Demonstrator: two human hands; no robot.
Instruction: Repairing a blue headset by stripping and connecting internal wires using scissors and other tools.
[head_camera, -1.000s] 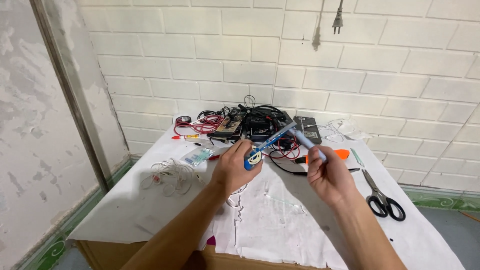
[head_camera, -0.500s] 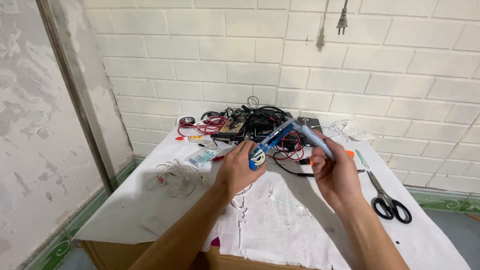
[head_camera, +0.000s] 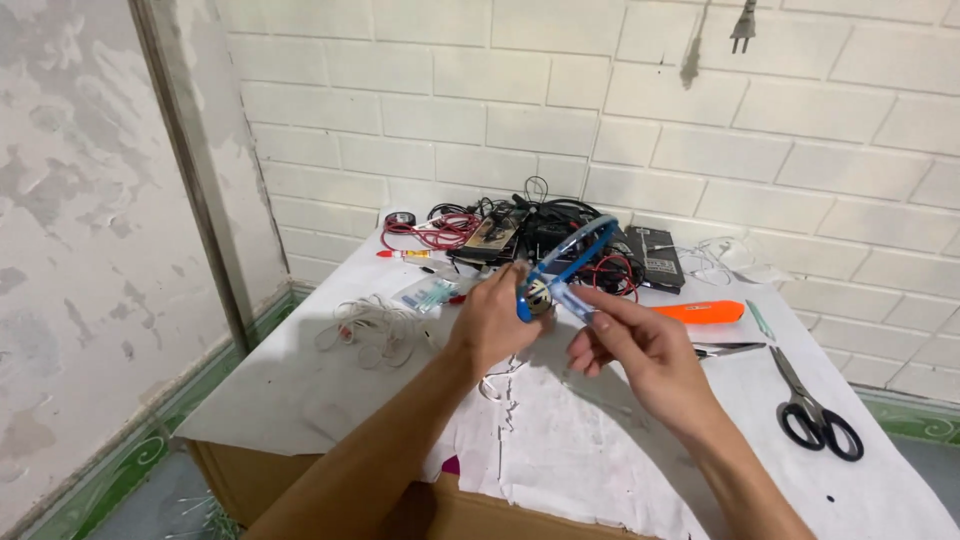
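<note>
At frame centre, above the worktop (head_camera: 300, 400), my left hand (head_camera: 497, 322) grips the blue headband (head_camera: 570, 262) (steadying it) while my right hand (head_camera: 640, 350) pinches its lower end for inspection.

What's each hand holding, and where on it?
Both hold one blue headband-like arc: left hand grips its lower end by the round piece, right hand pinches the clear strip at that end.

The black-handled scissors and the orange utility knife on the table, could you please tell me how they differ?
The black-handled scissors are dark, with metal blades showing, and lie near the table's right edge. The orange utility knife is bright, one straight bar, and lies closer to the hands. Both lie flat on the white sheet, untouched.
</note>
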